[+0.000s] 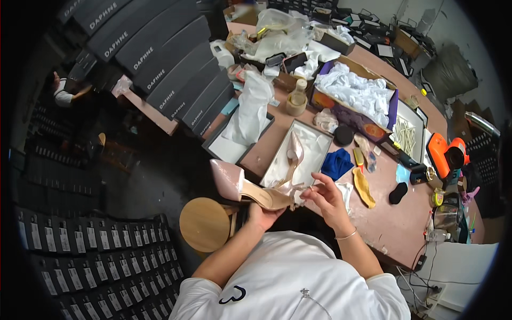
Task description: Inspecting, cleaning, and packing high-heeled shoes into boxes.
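A glossy pale pink pointed-toe shoe (228, 180) with a beige insole lies across my left hand (265, 216), its toe pointing to the left. My left fingers are wrapped under the shoe near its heel. At the heel end, my right hand (327, 200) has its thumb and fingertips at the thin ankle strap (297, 189), with some fingers raised. The strap's fine details are too small to make out. Just beyond, a matching pink shoe (295, 154) rests in an open shoebox (317, 140) lined with white paper.
Another open box (226, 150) with white tissue stands left of it, beside tall stacks of dark shoeboxes (176, 69). On the table are a blue cloth (336, 164), a yellow cloth (363, 188), a purple box (392, 106) of crumpled paper and an orange tool (438, 154). A round stool (205, 224) stands left.
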`<state>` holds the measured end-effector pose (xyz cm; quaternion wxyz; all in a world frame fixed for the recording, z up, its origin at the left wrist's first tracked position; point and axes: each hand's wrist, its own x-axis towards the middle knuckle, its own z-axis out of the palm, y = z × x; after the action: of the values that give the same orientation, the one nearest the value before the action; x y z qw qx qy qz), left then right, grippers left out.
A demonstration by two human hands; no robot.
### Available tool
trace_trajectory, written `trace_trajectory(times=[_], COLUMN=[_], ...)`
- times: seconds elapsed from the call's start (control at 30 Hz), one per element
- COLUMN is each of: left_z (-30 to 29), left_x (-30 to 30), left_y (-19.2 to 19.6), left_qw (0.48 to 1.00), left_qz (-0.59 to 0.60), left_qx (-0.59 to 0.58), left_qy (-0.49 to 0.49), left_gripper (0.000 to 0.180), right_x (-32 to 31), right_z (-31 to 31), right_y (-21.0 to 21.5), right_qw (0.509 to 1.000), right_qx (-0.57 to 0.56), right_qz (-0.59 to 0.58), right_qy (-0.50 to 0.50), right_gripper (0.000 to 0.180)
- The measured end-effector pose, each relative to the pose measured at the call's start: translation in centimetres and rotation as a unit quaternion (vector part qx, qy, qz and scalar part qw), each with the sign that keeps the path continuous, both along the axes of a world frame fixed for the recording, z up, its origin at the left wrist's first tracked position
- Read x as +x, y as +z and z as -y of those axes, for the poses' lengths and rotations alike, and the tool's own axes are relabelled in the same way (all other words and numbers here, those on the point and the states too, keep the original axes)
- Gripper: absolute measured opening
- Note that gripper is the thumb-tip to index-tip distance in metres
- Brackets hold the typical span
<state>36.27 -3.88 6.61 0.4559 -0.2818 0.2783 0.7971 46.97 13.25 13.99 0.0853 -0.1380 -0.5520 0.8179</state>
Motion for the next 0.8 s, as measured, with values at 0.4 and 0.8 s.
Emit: trace_trajectory(times=[0.4,0.8], left_z=[8.3,4.0], left_x=[0.6,-2.8], left_y=[-2.5,-1.3], left_qw=[0.938,0.985], left_qz=[0.226,0.062], left_qx=[0.263,0.104], left_qy=[-0.005,-0.125], left_gripper=[0.039,0.047], right_x=[-11.3,-9.2], right_z=[7.0,7.4], right_y=[5.3,-0.3], right_qw=[0.874,0.768], right_qx=[0.439,0.578], right_qz=[-0.035,-0.007], right_qy=[0.203,0.276], right_gripper=[0.05,0.094])
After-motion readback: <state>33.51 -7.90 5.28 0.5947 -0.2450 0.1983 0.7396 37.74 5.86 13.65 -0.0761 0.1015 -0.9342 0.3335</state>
